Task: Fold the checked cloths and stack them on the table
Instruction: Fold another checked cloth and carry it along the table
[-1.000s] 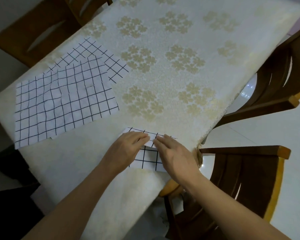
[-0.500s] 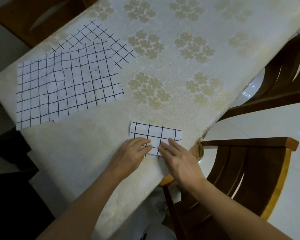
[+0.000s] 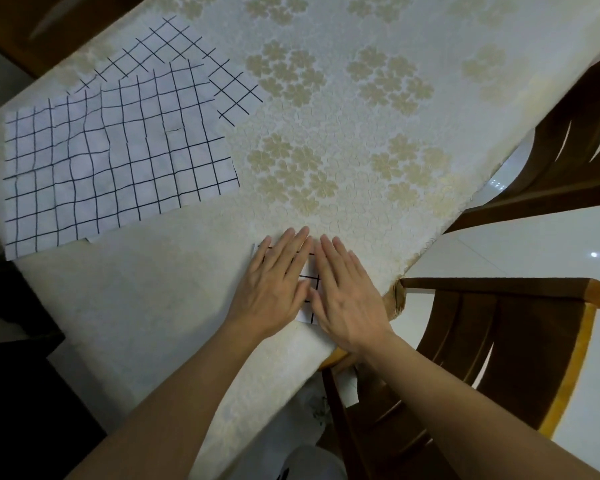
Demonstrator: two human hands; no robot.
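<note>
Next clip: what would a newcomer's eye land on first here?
The left hand and right hand press flat, side by side, on a small folded checked cloth near the front edge of the flowered tablecloth. Further left, two unfolded checked cloths lie overlapping.

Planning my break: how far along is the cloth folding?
Done: the folded cloth is small. In hand: left hand and right hand press it flat. To do: top cloth and lower cloth lie unfolded, overlapping; no stack yet.
</note>
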